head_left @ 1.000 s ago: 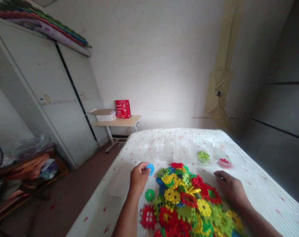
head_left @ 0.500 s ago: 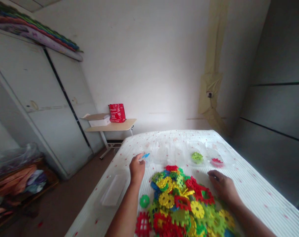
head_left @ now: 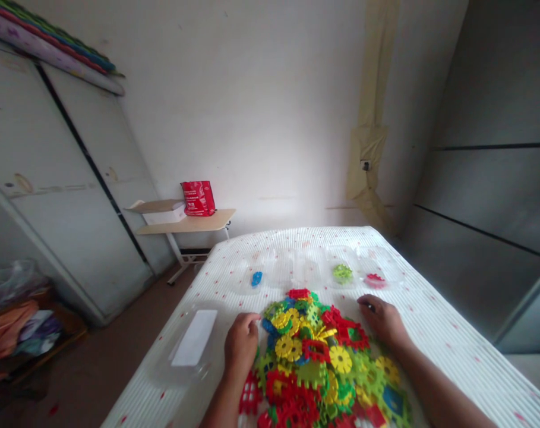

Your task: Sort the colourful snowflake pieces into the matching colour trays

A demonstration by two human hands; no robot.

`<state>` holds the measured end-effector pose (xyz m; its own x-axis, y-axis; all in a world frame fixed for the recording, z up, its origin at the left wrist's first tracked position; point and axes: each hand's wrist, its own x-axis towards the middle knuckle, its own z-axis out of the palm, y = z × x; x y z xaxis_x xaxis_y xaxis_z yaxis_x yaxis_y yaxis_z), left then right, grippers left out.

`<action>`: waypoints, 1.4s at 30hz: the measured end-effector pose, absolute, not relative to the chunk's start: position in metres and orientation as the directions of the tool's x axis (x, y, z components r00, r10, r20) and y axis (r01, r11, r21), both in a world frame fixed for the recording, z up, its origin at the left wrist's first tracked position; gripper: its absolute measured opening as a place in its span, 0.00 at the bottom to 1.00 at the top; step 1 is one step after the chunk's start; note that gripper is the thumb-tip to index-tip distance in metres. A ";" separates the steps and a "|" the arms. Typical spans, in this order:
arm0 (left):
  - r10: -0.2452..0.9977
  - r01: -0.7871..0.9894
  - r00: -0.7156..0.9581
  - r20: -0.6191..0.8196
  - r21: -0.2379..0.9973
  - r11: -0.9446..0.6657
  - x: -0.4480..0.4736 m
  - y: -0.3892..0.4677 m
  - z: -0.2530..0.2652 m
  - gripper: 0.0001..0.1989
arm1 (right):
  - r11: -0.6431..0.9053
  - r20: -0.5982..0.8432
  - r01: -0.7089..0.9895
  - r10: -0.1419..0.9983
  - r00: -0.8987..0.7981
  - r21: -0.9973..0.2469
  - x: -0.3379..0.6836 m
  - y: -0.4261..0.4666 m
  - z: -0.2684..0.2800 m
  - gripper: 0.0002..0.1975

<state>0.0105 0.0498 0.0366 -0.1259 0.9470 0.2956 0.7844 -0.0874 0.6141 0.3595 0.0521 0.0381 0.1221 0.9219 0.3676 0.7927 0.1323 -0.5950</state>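
Observation:
My left hand (head_left: 242,342) is low over the table at the left edge of a heap of plastic building pieces (head_left: 312,374). Its fingertips point toward the heap, but their undersides are hidden, so any grip does not show. On the other side of the heap, my right hand (head_left: 381,318) rests on the tablecloth with loosely curled fingers and no piece visible in it. The heap mixes red, yellow, green and blue notched discs and squares. A blue piece (head_left: 256,279) lies in a clear plastic tray at the far left of the row.
Further along the clear trays are light green pieces (head_left: 342,273) and a red piece (head_left: 375,279). A clear container with a white rectangle (head_left: 195,337) lies at the left. Behind, a small table (head_left: 207,221) carries a red bag (head_left: 199,198) and a box (head_left: 164,212).
My left hand has let go of the blue piece, which now lies in the tray, and has drawn back to the heap. The green disc beside the heap no longer shows. The view has shifted.

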 end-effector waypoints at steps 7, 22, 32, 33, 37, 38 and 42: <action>0.947 0.746 -0.066 0.313 0.646 -0.162 0.000 0.058 0.029 0.12 | 0.158 0.358 0.776 0.929 0.093 -0.611 0.359 0.051 0.038 0.12; 0.953 0.693 -0.082 0.292 0.704 -0.156 -0.004 0.061 0.028 0.12 | 0.551 0.380 0.682 0.832 -0.404 -0.481 0.292 0.012 0.084 0.07; 0.950 0.702 -0.069 0.305 0.691 -0.171 -0.006 0.063 0.024 0.12 | 0.557 0.396 0.723 0.822 -0.409 -0.409 0.288 0.011 0.080 0.08; 0.948 0.700 -0.068 0.310 0.692 -0.176 -0.006 0.063 0.024 0.12 | 0.553 0.395 0.723 0.825 -0.404 -0.414 0.289 0.011 0.082 0.08; 0.944 0.683 -0.073 0.321 0.706 -0.187 -0.004 0.061 0.026 0.12 | 0.473 0.369 0.727 0.874 -0.316 -0.498 0.294 0.013 0.084 0.13; 0.944 0.676 -0.076 0.323 0.712 -0.189 -0.004 0.061 0.027 0.12 | 0.455 0.362 0.714 0.885 -0.294 -0.532 0.295 0.013 0.083 0.14; 0.945 0.664 -0.084 0.315 0.725 -0.183 -0.004 0.061 0.027 0.12 | 0.398 0.328 0.592 0.917 -0.229 -0.701 0.298 0.019 0.080 0.14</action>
<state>-0.0040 0.0611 0.0270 -0.0840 0.9452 0.3155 0.6643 -0.1829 0.7248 0.2979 0.0188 0.0798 -0.2289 0.9167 0.3277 0.5918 0.3983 -0.7008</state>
